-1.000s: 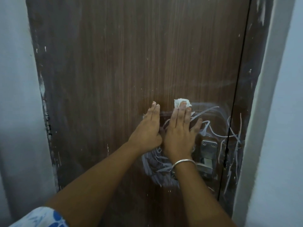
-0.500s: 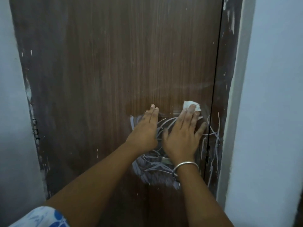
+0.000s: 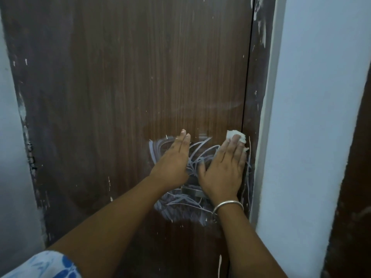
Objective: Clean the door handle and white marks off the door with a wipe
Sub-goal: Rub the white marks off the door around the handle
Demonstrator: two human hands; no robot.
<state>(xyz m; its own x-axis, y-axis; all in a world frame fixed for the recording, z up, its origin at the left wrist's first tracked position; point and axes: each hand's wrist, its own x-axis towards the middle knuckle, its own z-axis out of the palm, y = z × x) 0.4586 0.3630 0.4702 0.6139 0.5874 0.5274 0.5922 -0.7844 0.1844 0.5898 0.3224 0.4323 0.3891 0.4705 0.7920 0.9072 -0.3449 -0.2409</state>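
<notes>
Wipe (image 3: 231, 135) farther right, beneath right hand (image 3: 222, 173), fingers flat (left hand (image 3: 170, 167) flat too).

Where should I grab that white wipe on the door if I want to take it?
Probably pinch the crumpled top of the wipe, coming from above. That lump is the only part poking out past the right hand, whose flat fingers press the rest against the door, so nothing can get behind it.
</notes>
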